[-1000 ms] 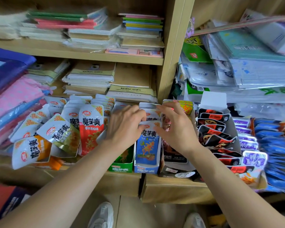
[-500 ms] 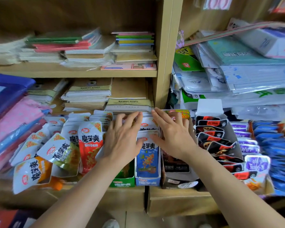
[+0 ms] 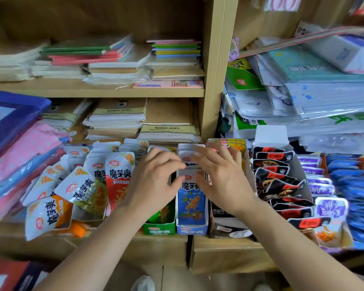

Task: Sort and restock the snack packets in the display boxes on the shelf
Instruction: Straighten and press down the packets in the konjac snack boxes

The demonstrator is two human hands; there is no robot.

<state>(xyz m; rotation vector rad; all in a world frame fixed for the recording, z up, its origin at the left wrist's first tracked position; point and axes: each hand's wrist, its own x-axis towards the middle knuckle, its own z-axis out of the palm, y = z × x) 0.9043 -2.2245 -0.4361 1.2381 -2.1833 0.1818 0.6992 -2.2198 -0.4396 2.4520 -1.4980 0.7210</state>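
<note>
Snack packets [image 3: 190,198] upright in a blue box [image 3: 191,230], frame centre.
The left hand [image 3: 153,185] bends its fingers onto the packet tops, its grip unclear through blur; the right hand [image 3: 225,181] spreads nearly straight fingers across them, holding nothing.

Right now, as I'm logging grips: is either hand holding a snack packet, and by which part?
Right hand holds nothing: straight fingers on the blue packets' top edges. Left hand curls over those tops; a pinch cannot be told.
</note>
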